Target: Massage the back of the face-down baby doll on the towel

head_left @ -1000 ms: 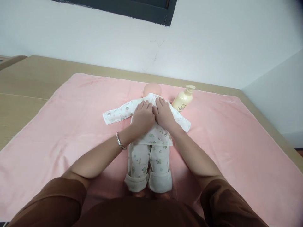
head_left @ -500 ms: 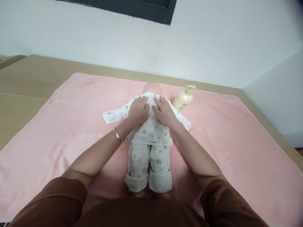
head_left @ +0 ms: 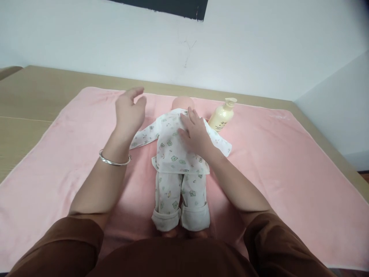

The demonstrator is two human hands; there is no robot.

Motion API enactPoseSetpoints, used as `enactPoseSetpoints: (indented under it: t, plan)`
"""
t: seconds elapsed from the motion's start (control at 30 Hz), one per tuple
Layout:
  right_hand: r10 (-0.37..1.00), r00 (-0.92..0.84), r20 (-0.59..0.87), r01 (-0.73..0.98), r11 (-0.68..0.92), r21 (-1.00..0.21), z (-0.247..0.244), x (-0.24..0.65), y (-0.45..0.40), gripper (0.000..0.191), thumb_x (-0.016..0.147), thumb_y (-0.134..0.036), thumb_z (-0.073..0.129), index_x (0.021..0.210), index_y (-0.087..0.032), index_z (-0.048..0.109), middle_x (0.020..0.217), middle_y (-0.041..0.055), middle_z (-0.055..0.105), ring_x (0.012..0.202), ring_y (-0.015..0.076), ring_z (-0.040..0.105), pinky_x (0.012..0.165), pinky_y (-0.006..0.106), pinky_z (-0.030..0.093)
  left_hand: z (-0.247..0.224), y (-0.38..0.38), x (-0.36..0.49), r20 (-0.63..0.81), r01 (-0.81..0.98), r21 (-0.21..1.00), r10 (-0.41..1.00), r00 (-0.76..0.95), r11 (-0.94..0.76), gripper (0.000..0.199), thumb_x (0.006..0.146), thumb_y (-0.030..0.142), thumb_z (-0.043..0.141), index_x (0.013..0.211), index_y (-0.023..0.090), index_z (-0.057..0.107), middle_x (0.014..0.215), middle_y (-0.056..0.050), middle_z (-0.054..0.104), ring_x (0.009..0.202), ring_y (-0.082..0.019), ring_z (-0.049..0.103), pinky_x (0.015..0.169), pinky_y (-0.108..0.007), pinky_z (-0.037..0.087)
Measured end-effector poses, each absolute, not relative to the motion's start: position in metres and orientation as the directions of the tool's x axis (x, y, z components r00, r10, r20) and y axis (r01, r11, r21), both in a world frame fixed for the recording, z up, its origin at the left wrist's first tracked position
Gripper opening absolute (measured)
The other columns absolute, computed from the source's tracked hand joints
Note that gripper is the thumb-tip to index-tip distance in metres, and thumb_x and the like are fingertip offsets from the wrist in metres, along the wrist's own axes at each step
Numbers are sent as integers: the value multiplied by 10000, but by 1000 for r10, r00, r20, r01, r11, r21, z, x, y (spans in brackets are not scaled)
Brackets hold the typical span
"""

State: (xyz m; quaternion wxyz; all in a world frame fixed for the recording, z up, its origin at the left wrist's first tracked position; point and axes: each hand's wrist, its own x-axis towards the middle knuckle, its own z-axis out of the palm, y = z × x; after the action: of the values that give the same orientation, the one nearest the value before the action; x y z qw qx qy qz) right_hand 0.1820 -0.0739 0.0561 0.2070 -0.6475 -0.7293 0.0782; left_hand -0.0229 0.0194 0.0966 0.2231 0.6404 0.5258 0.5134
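A baby doll [head_left: 183, 102] lies face down, its bald head toward the wall and its feet toward me. It wears a white printed shirt [head_left: 173, 154] and matching trousers [head_left: 170, 192] with rolled cuffs. My right hand [head_left: 196, 132] rests on the upper back of the shirt, fingers spread, holding nothing. My left hand [head_left: 131, 111] is raised off to the left of the doll, above its sleeve, empty, with fingers loosely curved and thumb apart. The doll's face and hands are hidden.
A cream pump bottle [head_left: 221, 115] stands just right of the doll's shoulder. Under everything, a pink blanket [head_left: 273, 173] covers most of the wooden table [head_left: 57, 82]. A white wall [head_left: 245, 50] rises behind, with a dark panel [head_left: 184, 8] at the top.
My left hand has lifted off the doll's back and moved up and left. My right hand stays on the back, its fingers slightly shifted. The view has tipped slightly.
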Motion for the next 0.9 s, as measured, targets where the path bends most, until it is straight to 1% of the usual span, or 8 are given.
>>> enactPoseSetpoints:
  t: [0.07, 0.17, 0.27, 0.4, 0.53, 0.67, 0.8, 0.9]
  plan:
    - [968, -55, 247, 909, 151, -388, 56, 184, -73, 559, 1011, -306, 407, 1550, -159, 407, 1720, 150, 180, 1615, 330, 107, 1278, 642, 167, 108, 19, -32, 453, 378, 849, 877, -159, -370, 339, 856, 90, 597, 1164, 127, 733, 1222, -51, 765, 1162, -184, 694, 1111, -370, 538]
    - [975, -69, 212, 912, 148, -384, 51, 183, -71, 553, 1012, -335, 408, 1533, -150, 431, 1705, 176, 218, 1608, 367, 120, 1258, 689, 156, 121, 17, -46, 523, 311, 840, 815, -248, -444, 299, 817, 23, 591, 1050, 110, 757, 1082, -40, 794, 1062, -174, 720, 1013, -334, 576]
    - [968, -93, 232, 906, 179, -383, 46, 182, -71, 513, 1009, -342, 419, 1485, -166, 490, 1695, 167, 256, 1605, 380, 120, 1245, 718, 142, 132, 16, -60, 573, 265, 819, 757, -314, -509, 315, 773, -6, 559, 983, 101, 768, 971, -48, 788, 1009, -201, 732, 973, -375, 580]
    - [935, -78, 347, 902, 214, -374, 46, 182, -71, 449, 991, -286, 426, 1411, -203, 562, 1692, 120, 287, 1614, 353, 91, 1253, 711, 134, 141, 11, -74, 515, 116, 850, 766, -384, -514, 300, 730, 43, 539, 912, 126, 762, 898, -72, 766, 929, -220, 748, 909, -427, 599]
    - [962, -106, 253, 897, 202, -393, 46, 179, -74, 438, 994, -290, 428, 1375, -165, 603, 1669, 153, 329, 1597, 393, 152, 1242, 725, 146, 150, 6, -84, 388, -70, 896, 850, -355, -438, 247, 793, 125, 493, 879, 189, 716, 957, -78, 766, 929, -212, 754, 969, -455, 600]
    - [961, -95, 261, 889, 200, -412, 45, 177, -76, 469, 993, -283, 423, 1433, -182, 551, 1699, 135, 262, 1606, 343, 155, 1265, 686, 145, 154, 3, -95, 328, -213, 888, 887, -326, -407, 386, 954, 230, 254, 950, 188, 638, 1063, -84, 751, 996, -195, 743, 1118, -496, 512]
    - [958, -178, 226, 910, 247, -332, 53, 180, -72, 501, 961, -357, 546, 1435, -195, 555, 1702, 124, 255, 1609, 366, 118, 1265, 706, 95, 155, 3, -109, 389, -156, 884, 877, -282, -442, 450, 989, 335, 145, 1114, 190, 552, 1198, -59, 697, 1088, -164, 703, 1122, -423, 509]
    - [952, -160, 260, 895, 251, -370, 71, 190, -70, 499, 972, -391, 561, 1456, -268, 548, 1685, 68, 314, 1599, 346, 179, 1275, 673, 155, 161, 5, -119, 396, -110, 887, 862, -316, -448, 486, 994, 335, 69, 1139, 189, 509, 1203, -51, 668, 1054, -124, 696, 1093, -375, 524]
